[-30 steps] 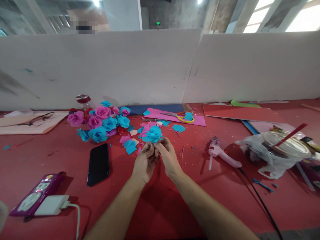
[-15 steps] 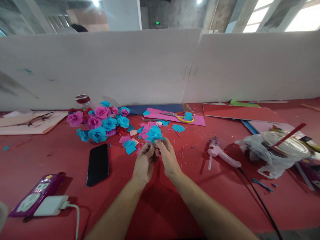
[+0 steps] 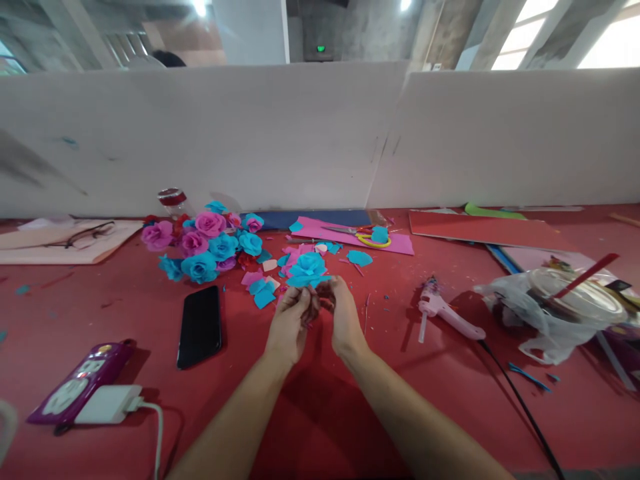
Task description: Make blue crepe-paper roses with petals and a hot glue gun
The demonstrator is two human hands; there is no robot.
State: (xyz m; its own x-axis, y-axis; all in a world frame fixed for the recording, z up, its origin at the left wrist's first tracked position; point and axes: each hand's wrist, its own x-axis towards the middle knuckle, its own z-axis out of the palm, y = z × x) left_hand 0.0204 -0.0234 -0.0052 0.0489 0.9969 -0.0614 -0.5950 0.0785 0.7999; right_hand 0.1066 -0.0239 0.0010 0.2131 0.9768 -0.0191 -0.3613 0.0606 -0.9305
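A blue paper flower [image 3: 307,268] with layered petals faces upward at the middle of the table. Pinched fingers of my left hand [image 3: 290,323] hold it from underneath, hiding its base. On the other side, my right hand [image 3: 346,317] has its thumb and curled fingers at the flower's lower right petal. Loose blue petals [image 3: 263,293] and pink paper pieces [image 3: 299,255] lie just behind and left of my hands. A bunch of blue, pink and red paper flowers [image 3: 200,268] stands further left.
Scissors with yellow handles [image 3: 374,240] rest on a pink sheet [image 3: 400,244]. To the right are a pink glue gun [image 3: 453,319] with its black cord and a plastic bag with a lidded cup [image 3: 575,293]. At left lie a phone [image 3: 200,327] and a purple power strip [image 3: 83,380].
The blue flower shows more of its open top now. My right thumb has shifted from the flower's front to its right edge. The view has moved slightly.
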